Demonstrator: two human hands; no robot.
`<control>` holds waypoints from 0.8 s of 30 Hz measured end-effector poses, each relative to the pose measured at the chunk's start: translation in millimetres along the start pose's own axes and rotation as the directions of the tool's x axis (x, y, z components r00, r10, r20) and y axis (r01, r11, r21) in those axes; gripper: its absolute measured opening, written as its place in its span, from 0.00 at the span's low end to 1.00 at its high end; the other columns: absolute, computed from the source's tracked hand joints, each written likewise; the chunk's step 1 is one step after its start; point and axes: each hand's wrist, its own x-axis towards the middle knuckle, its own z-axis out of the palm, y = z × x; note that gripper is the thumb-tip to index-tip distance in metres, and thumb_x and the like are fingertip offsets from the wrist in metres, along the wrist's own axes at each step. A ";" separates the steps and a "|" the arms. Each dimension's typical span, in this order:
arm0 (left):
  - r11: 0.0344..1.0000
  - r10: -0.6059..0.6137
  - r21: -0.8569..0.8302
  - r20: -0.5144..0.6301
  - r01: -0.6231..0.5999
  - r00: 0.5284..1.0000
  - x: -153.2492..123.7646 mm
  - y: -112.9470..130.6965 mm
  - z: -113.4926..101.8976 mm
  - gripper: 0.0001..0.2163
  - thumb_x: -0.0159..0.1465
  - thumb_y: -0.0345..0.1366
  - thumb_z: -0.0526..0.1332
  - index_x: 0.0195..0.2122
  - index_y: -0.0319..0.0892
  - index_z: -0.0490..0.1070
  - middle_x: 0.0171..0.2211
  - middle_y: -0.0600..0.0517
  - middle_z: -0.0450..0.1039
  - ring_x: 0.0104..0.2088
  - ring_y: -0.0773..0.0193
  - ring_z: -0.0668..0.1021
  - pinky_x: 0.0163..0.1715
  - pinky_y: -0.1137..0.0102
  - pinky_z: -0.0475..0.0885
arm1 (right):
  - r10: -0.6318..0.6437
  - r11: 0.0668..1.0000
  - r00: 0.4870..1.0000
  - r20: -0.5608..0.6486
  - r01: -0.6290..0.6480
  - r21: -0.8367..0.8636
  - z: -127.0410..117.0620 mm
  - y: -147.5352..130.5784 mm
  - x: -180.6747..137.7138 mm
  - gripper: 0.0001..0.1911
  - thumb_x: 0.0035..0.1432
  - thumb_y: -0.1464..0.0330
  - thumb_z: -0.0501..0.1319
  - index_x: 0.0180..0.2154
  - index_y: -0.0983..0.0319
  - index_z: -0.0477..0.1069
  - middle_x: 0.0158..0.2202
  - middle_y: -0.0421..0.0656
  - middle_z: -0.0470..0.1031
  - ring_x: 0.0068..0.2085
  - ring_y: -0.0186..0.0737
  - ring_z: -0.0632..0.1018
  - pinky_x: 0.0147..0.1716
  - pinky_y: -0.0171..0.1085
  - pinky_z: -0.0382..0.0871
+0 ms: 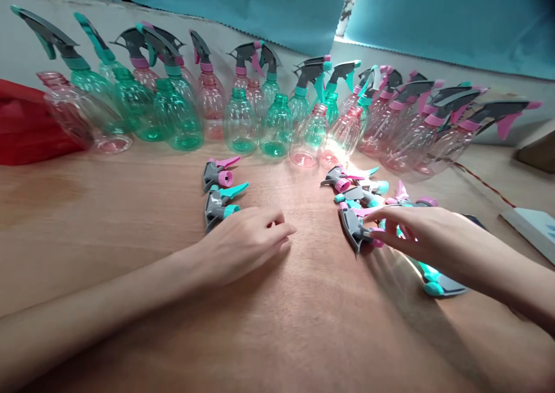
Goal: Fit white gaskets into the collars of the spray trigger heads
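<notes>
My right hand (411,225) has its thumb and fingers around a grey spray head with pink trigger and collar (352,226), which lies on the table. My left hand (249,243) rests on the wooden tabletop, fingers loosely bent and slightly apart, with nothing visible in them. Just beyond it lies a grey spray head with teal trigger and collar (217,205), partly hidden by the hand. Farther back is a pink and grey spray head (214,174). More spray heads (358,196) are piled by my right hand, some covered by it.
Along the wall stand several clear pink and green bottles, some capped with spray heads, others bare-necked like the green bottle (276,128). A red cloth-like item (34,124) is at left. A white box-like object (533,228) and a thin cable (485,182) lie at right.
</notes>
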 end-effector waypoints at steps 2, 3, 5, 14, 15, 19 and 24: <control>0.999 -0.001 -0.037 0.036 0.002 0.999 11.8 4.8 7.0 0.10 0.66 0.31 0.53 0.41 0.40 0.73 0.33 0.50 0.71 0.31 0.63 0.74 0.28 0.71 0.65 | 0.036 0.999 0.999 0.030 -0.036 -0.014 1.6 5.0 -3.1 0.18 0.62 0.54 0.50 0.41 0.55 0.72 0.23 0.40 0.75 0.19 0.35 0.72 0.17 0.34 0.57; 0.998 -0.003 -0.060 0.043 0.005 0.999 17.6 6.9 10.7 0.10 0.66 0.32 0.53 0.41 0.40 0.73 0.34 0.49 0.71 0.31 0.64 0.74 0.29 0.72 0.66 | 0.072 0.997 0.996 0.061 -0.071 -0.026 2.4 6.7 -4.1 0.17 0.62 0.54 0.51 0.42 0.55 0.72 0.22 0.38 0.74 0.19 0.35 0.72 0.17 0.34 0.57; 0.993 -0.010 -0.114 0.037 0.014 0.999 29.0 10.4 17.5 0.10 0.66 0.33 0.53 0.41 0.40 0.73 0.34 0.49 0.71 0.32 0.65 0.74 0.30 0.72 0.66 | 0.147 0.989 0.980 0.135 -0.141 -0.049 4.1 8.2 -5.2 0.16 0.60 0.54 0.54 0.41 0.56 0.71 0.20 0.37 0.73 0.19 0.36 0.72 0.18 0.34 0.57; 0.934 0.064 -0.350 -0.039 -0.073 0.997 67.4 33.8 33.7 0.17 0.61 0.40 0.62 0.50 0.38 0.67 0.44 0.45 0.69 0.46 0.60 0.71 0.47 0.67 0.68 | 0.032 0.976 0.962 0.271 -0.088 0.197 15.0 -12.8 -7.4 0.17 0.60 0.59 0.55 0.49 0.60 0.66 0.30 0.42 0.75 0.29 0.41 0.75 0.26 0.37 0.64; 0.934 0.061 -0.351 -0.022 -0.065 0.998 68.3 36.4 34.1 0.19 0.60 0.40 0.63 0.50 0.38 0.67 0.46 0.45 0.69 0.48 0.58 0.70 0.49 0.64 0.67 | -0.001 0.969 0.966 0.260 -0.064 0.239 16.0 -16.3 -7.0 0.17 0.61 0.61 0.55 0.50 0.60 0.66 0.32 0.43 0.75 0.30 0.41 0.75 0.27 0.37 0.64; 0.958 0.013 -0.287 0.049 0.002 0.999 65.3 37.0 31.3 0.16 0.60 0.40 0.62 0.48 0.38 0.68 0.45 0.45 0.70 0.47 0.55 0.69 0.48 0.60 0.66 | -0.057 0.918 0.970 0.238 -0.042 0.393 14.0 -28.7 -0.1 0.14 0.60 0.68 0.55 0.48 0.62 0.65 0.34 0.45 0.74 0.32 0.39 0.74 0.29 0.36 0.66; 0.971 -0.079 -0.219 0.085 0.096 0.993 49.6 18.3 24.9 0.09 0.62 0.34 0.59 0.43 0.40 0.71 0.44 0.47 0.69 0.46 0.56 0.68 0.47 0.60 0.66 | -0.084 0.844 0.920 0.383 -0.138 0.518 0.6 -43.7 20.3 0.19 0.58 0.68 0.56 0.51 0.63 0.61 0.39 0.47 0.73 0.30 0.37 0.73 0.27 0.36 0.65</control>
